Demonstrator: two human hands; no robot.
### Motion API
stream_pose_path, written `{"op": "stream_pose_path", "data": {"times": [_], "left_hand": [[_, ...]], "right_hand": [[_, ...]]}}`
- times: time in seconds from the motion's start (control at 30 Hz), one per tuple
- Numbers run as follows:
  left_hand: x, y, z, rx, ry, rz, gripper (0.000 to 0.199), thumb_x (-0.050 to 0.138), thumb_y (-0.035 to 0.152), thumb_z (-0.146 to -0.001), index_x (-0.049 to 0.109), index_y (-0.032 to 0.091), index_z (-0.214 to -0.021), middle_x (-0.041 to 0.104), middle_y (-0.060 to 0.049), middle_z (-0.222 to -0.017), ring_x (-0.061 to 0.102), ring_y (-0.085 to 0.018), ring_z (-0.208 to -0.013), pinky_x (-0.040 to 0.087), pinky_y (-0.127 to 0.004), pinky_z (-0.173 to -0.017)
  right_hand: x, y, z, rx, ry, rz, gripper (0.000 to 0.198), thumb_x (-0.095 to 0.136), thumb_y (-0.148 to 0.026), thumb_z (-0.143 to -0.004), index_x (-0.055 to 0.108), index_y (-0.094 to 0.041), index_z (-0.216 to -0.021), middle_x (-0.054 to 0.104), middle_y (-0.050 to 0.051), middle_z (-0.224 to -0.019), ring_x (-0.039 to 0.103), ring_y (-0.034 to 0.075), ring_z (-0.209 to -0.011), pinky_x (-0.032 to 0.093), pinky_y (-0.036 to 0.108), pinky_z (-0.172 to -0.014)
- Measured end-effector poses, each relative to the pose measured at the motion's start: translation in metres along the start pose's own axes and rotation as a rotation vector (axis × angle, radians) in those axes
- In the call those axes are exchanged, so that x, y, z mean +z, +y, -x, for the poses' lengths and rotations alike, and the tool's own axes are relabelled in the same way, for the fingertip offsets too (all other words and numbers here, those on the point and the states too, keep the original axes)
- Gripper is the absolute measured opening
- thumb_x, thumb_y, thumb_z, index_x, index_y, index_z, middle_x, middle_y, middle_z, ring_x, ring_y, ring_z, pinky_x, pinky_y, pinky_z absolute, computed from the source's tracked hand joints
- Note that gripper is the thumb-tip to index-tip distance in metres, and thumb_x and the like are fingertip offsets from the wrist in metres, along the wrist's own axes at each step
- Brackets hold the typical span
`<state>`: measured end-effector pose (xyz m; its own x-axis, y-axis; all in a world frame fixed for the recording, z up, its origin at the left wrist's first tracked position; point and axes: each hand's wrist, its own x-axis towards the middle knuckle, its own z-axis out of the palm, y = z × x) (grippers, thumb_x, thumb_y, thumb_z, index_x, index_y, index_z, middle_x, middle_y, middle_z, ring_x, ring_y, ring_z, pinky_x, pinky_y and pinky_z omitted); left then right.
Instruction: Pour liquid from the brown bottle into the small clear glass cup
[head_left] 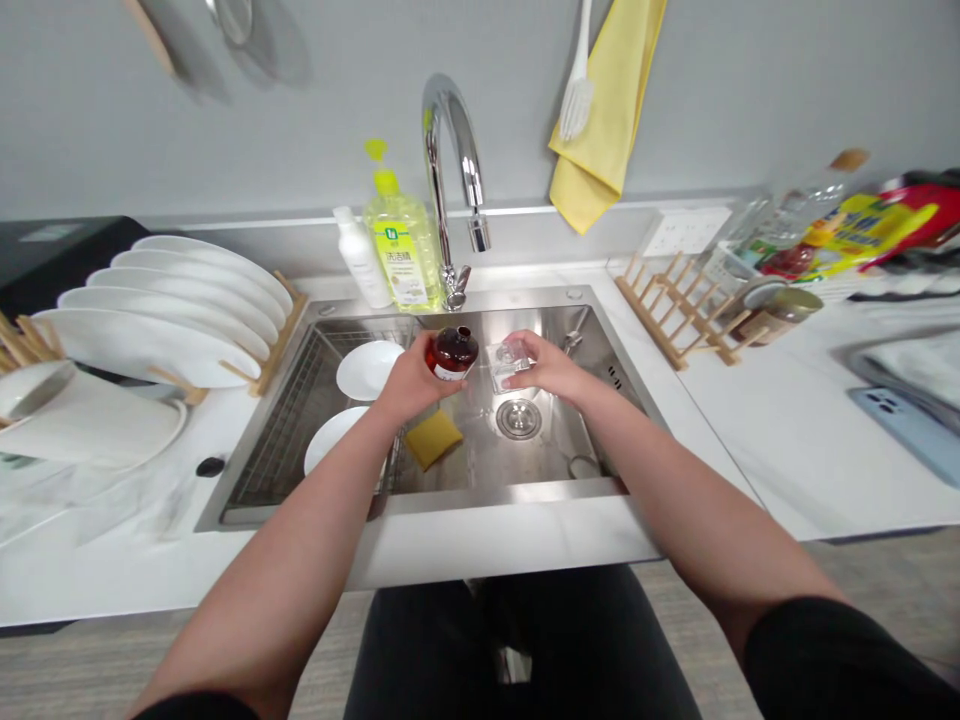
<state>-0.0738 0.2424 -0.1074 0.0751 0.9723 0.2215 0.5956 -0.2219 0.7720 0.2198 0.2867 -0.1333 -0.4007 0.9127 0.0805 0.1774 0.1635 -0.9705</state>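
Over the middle of the steel sink [480, 492], my left hand [411, 385] is wrapped round a dark red-brown bottle [456, 350] with a narrow, uncapped neck. To its right, my right hand [551, 370] grips a small clear container [507, 362], perhaps glass or plastic; its exact kind is hard to make out. The two held things are apart. Below them lie a yellow sponge [433, 438] and the round drain [518, 419]. White bowls [369, 369] sit in the wire rack [281, 440] on the sink's left side.
The chrome faucet [442, 180] rises behind the sink, beside a green dish soap bottle [405, 250] and a white bottle [361, 260]. Racked white plates [150, 340] stand left. On the right are a wooden rack [679, 315], a jar [780, 315] and a phone [911, 430].
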Motion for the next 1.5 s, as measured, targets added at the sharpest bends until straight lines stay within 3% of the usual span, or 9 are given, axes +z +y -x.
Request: {"op": "stream_pose_path", "data": {"times": [0.23, 0.43, 0.7, 0.93, 1.5], "left_hand": [[0.003, 0.001, 0.003, 0.066, -0.034, -0.128, 0.079, 0.102, 0.038, -0.068, 0.065, 0.022, -0.135, 0.085, -0.009, -0.119, 0.082, -0.033, -0.105, 0.063, -0.043, -0.098], [0.002, 0.005, 0.005, 0.094, -0.037, -0.187, 0.077, 0.100, 0.039, -0.070, 0.066, 0.023, -0.137, 0.085, -0.010, -0.123, 0.082, -0.036, -0.109, 0.063, -0.044, -0.098], [0.005, -0.001, 0.005, 0.142, -0.026, -0.257, 0.074, 0.097, 0.044, -0.075, 0.068, 0.025, -0.141, 0.085, -0.010, -0.128, 0.082, -0.037, -0.111, 0.062, -0.044, -0.095], [0.003, -0.002, 0.006, 0.146, -0.030, -0.438, 0.078, 0.095, 0.044, -0.077, 0.067, 0.028, -0.147, 0.084, -0.012, -0.132, 0.081, -0.039, -0.114, 0.061, -0.045, -0.094], [0.002, -0.006, 0.005, 0.178, -0.044, -0.535, 0.081, 0.093, 0.035, -0.075, 0.068, 0.029, -0.152, 0.080, -0.012, -0.142, 0.076, -0.041, -0.123, 0.059, -0.047, -0.101]], "right_hand": [[0.005, 0.005, -0.002, -0.069, -0.021, 0.015, 0.079, 0.106, -0.035, -0.059, 0.066, -0.028, -0.127, 0.073, 0.003, -0.118, 0.070, 0.031, -0.116, 0.057, 0.049, -0.108], [0.003, 0.009, -0.002, -0.085, 0.014, 0.056, 0.070, 0.106, -0.041, -0.062, 0.068, -0.028, -0.120, 0.074, 0.003, -0.114, 0.070, 0.030, -0.113, 0.058, 0.047, -0.104], [0.004, 0.013, -0.004, -0.068, 0.013, 0.110, 0.068, 0.106, -0.044, -0.059, 0.069, -0.027, -0.113, 0.073, 0.001, -0.109, 0.067, 0.028, -0.104, 0.056, 0.041, -0.093], [0.006, 0.008, -0.003, -0.073, 0.021, 0.236, 0.065, 0.105, -0.041, -0.059, 0.070, -0.026, -0.112, 0.072, 0.001, -0.105, 0.066, 0.028, -0.100, 0.054, 0.041, -0.093], [0.005, 0.005, 0.000, -0.035, 0.021, 0.329, 0.065, 0.103, -0.048, -0.059, 0.070, -0.025, -0.110, 0.073, 0.002, -0.106, 0.065, 0.026, -0.098, 0.051, 0.038, -0.089]]}}
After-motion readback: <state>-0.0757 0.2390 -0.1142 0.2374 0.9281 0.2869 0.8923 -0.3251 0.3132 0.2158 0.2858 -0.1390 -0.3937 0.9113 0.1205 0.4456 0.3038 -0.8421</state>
